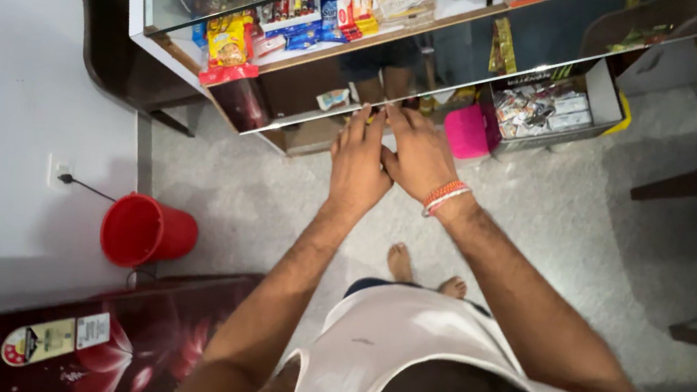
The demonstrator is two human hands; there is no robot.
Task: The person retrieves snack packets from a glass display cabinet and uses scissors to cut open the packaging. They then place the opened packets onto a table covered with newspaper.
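Both my hands reach forward to the lower edge of a glass-fronted display cabinet [203,81]. My left hand [359,164] lies flat with its fingertips at the glass edge. My right hand [418,153], with an orange and white band on the wrist, rests beside it, thumb touching the left hand. Neither hand visibly holds anything; the fingertips are partly hidden at the cabinet edge. Snack packets [227,41] and small boxes fill the cabinet's shelves behind the glass.
A red bucket [145,231] stands on the floor by the white wall, below a socket with a black cable [60,176]. A dark red appliance top [126,346] lies at lower left. A pink container [467,132] and a box of packets [545,108] sit under the cabinet. Dark furniture stands at right.
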